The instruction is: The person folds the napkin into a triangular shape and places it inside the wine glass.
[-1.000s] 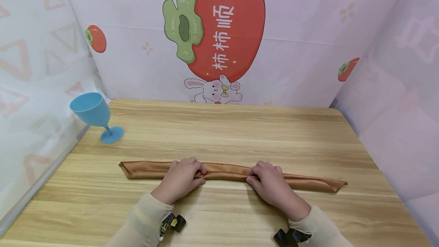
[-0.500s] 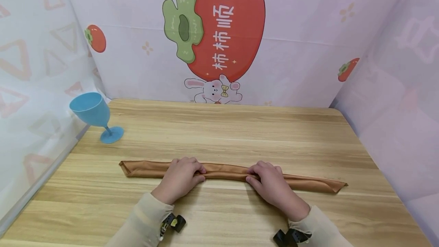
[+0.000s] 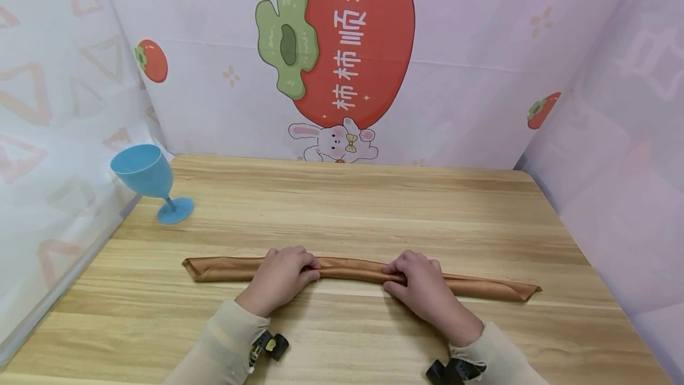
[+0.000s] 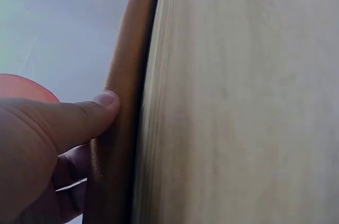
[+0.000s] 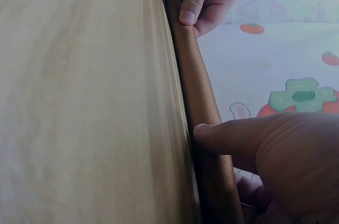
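A brown satin-like cloth (image 3: 350,270), rolled into a long narrow strip, lies across the wooden table in the head view. My left hand (image 3: 280,281) grips it left of the middle, thumb on the near side and fingers over the top. Right of the middle, my right hand (image 3: 422,287) pinches the roll the same way. In the left wrist view the left thumb (image 4: 100,110) presses on the cloth's near face. The right wrist view shows the right thumb (image 5: 212,135) against the roll, with the left hand farther along it. Fingers behind the cloth are partly hidden.
A blue goblet (image 3: 143,172) stands at the table's left edge, beyond the roll's left end. The wooden table (image 3: 342,207) is bounded by printed cloth walls (image 3: 459,106) at the back and both sides.
The roll has turned slightly under the fingers and looks rounder and a bit narrower between the hands. Its left end has shifted a little toward me. Both hands stay nearly in place.
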Tool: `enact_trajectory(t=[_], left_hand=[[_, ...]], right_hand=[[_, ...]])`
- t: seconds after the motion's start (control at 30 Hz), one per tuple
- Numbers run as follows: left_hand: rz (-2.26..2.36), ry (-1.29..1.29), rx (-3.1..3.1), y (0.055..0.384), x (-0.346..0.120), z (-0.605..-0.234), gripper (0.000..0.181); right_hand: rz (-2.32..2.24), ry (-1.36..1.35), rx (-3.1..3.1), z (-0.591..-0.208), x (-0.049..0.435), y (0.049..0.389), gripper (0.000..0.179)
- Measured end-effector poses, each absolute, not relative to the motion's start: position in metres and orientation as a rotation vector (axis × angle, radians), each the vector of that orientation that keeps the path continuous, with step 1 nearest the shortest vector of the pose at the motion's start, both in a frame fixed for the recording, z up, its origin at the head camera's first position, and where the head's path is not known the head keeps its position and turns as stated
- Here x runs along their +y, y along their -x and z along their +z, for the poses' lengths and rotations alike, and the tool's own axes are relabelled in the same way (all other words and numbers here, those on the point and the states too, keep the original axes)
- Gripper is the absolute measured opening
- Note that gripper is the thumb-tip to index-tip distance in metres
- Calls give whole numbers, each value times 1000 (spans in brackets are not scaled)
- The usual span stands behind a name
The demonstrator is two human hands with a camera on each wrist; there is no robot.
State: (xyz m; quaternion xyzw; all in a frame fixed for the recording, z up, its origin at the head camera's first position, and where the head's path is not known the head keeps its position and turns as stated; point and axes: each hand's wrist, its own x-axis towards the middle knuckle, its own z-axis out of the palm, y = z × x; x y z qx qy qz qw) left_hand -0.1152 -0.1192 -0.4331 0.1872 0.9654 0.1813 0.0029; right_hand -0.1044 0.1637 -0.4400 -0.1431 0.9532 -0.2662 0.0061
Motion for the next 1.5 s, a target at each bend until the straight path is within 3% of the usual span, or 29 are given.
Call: enact_trajectory(t=[0.77, 0.93, 1.17, 1.5], left_hand=[[525, -670, 3006, 114, -120, -434, 8], [585, -644, 2998, 115, -120, -435, 3], [675, -621, 2981, 117, -122, -436, 18], [588, -616, 3026, 116, -123, -432, 4]], right_hand=[[-711, 510, 2996, -436, 165, 103, 6], [-724, 517, 2997, -436, 166, 103, 7], [-838, 509, 2980, -436, 168, 104, 20], [-823, 459, 3005, -435, 168, 105, 12]])
